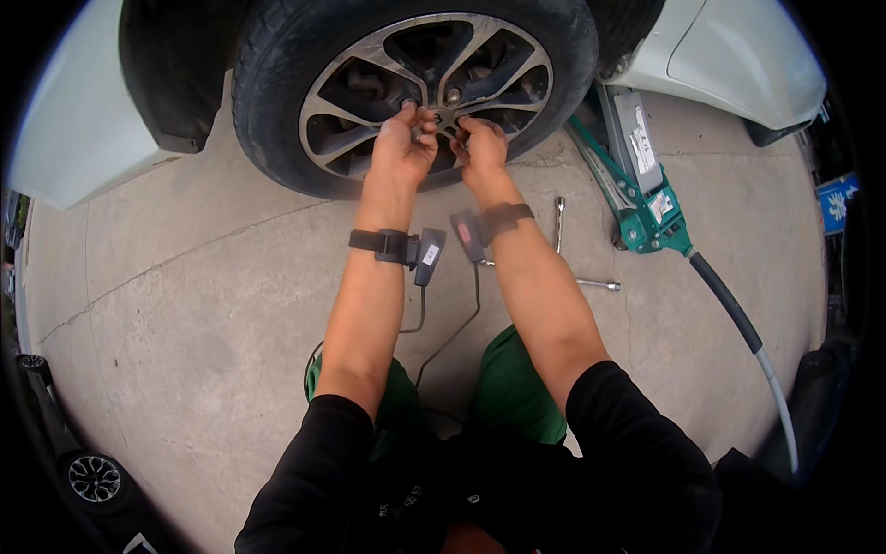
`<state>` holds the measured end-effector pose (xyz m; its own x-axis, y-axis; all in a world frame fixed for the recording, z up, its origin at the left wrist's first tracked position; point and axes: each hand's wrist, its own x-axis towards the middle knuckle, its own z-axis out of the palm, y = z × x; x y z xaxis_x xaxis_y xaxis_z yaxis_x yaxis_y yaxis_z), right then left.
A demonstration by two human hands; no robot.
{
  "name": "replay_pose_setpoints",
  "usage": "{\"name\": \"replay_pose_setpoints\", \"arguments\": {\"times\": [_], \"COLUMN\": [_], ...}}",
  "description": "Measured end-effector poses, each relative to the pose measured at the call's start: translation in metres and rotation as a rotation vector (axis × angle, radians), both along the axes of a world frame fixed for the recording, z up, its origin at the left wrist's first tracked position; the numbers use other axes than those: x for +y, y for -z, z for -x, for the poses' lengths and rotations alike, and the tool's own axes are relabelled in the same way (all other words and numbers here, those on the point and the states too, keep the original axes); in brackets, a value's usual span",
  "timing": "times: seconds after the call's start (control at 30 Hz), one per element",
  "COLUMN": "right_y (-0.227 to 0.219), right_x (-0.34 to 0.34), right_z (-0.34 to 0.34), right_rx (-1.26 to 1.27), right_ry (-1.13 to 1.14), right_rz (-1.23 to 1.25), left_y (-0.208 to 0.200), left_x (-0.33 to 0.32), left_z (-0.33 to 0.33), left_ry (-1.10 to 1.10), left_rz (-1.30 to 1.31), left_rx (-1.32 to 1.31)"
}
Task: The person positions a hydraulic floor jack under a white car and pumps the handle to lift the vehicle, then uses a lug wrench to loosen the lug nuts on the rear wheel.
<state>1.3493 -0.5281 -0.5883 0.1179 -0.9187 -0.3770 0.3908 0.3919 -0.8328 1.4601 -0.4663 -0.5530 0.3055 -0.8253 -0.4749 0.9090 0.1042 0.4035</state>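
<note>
A car wheel with a black tire (277,120) and a silver spoked rim (392,51) fills the top middle. One lug nut (453,94) shows on its hub, above the center cap (445,118). At the hub's left side, my left hand (403,146) has thumb and forefinger pinched close to a lug hole, the other fingers curled. My right hand (482,150) is closed too, its fingertips against the hub's right side. Whatever is between the fingers of either hand is too small or hidden to make out.
A green floor jack (646,208) with a long handle (729,300) reaches under the white car (738,65) at right. A cross-shaped lug wrench (559,222) lies on the concrete, partly behind my right forearm. Cables hang from grey devices (429,257) strapped to my wrists.
</note>
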Motion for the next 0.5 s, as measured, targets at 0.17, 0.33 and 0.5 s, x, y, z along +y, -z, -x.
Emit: {"name": "replay_pose_setpoints", "arguments": {"times": [0.17,0.33,0.5], "right_y": [-0.001,0.003,0.0], "right_x": [0.002,-0.002,-0.001], "right_z": [0.002,0.0,0.004], "right_rx": [-0.144,-0.115,-0.142], "right_ry": [-0.096,-0.049,-0.091], "right_rz": [-0.061,-0.017,-0.035], "left_y": [-0.004,0.003,-0.007], "left_x": [0.002,-0.001,0.003], "left_z": [0.004,-0.002,0.008], "left_ry": [-0.007,0.007,-0.002], "left_rz": [-0.008,0.032,0.023], "left_rx": [0.04,0.018,0.073]}}
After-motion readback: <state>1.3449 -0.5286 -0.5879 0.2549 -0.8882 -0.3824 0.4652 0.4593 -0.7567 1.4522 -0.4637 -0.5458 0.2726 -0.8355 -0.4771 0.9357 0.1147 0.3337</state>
